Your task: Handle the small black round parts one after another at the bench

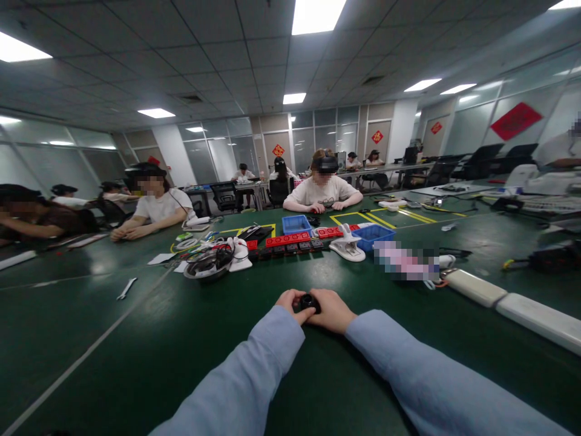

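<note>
Both hands (pixel 287 298) (pixel 333 310) grip a small, black, seemingly rounded object (pixel 309 301).

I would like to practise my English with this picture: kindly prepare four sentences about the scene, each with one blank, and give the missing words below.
1. The left hand and the right hand hold a small object whose colour is ____.
2. The table top is dark ____ in colour.
3. In the picture, the wrench lies to the ____ of both hands.
4. The number of blue baskets in view is ____.

Missing words: black; green; left; two.
</note>
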The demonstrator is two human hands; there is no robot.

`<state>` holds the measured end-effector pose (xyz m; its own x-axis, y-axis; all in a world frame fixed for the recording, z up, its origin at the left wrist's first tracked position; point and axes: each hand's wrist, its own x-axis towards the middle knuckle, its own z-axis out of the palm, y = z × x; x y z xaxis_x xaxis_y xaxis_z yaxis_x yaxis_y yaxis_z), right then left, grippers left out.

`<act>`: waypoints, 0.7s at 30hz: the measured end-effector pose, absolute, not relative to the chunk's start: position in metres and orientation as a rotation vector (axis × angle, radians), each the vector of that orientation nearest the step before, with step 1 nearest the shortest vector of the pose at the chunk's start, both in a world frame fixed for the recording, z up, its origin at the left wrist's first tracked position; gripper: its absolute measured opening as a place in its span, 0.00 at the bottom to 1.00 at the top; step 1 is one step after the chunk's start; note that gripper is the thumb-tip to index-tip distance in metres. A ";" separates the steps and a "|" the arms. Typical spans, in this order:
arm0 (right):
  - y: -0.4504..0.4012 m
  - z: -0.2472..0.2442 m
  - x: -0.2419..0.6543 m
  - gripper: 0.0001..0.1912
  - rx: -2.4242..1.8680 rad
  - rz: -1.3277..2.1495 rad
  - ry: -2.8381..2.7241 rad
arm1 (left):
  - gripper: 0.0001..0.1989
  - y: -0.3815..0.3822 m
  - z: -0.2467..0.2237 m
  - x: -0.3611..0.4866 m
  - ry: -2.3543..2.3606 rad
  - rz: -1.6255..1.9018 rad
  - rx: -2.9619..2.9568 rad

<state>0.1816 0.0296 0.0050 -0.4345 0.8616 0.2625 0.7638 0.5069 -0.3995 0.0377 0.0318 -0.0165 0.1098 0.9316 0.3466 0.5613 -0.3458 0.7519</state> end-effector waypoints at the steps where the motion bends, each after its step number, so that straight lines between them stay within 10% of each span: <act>1: 0.030 0.006 0.184 0.18 -1.284 0.360 -2.334 | 0.16 0.033 -0.017 0.035 1.405 1.114 1.968; 21: 0.041 0.023 0.206 0.14 -1.022 1.108 -2.404 | 0.19 0.034 -0.009 0.022 1.199 0.871 1.953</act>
